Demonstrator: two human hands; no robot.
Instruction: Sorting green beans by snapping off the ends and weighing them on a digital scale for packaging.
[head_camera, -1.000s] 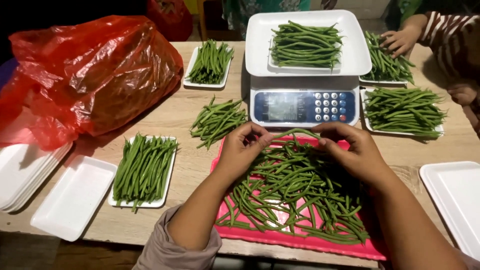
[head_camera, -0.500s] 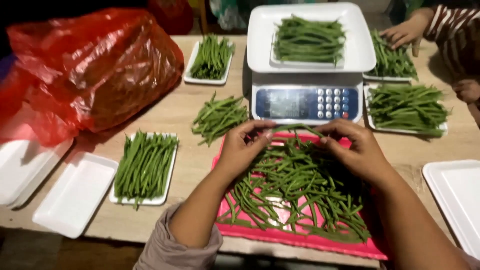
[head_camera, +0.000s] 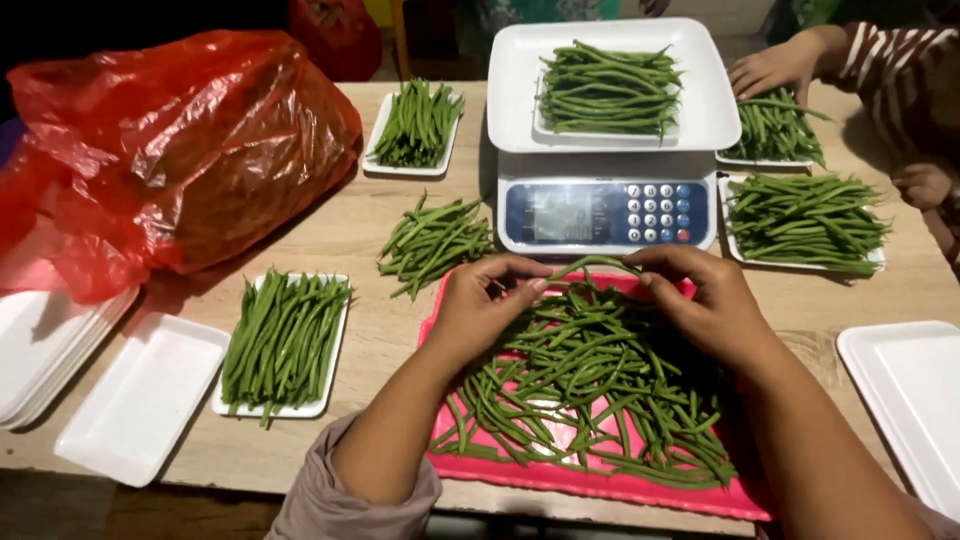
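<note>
Both hands, left hand (head_camera: 480, 305) and right hand (head_camera: 705, 305), pinch one bent green bean (head_camera: 597, 265) over the loose bean pile (head_camera: 590, 390) on the pink tray (head_camera: 600, 480); five portions filled, empty white trays (head_camera: 140, 395) waiting.

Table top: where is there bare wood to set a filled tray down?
Bare wood lies between the red bag and the loose bean bunch, and between the pink tray and the empty right tray. Crowded around the scale, where both hands gather beans.
</note>
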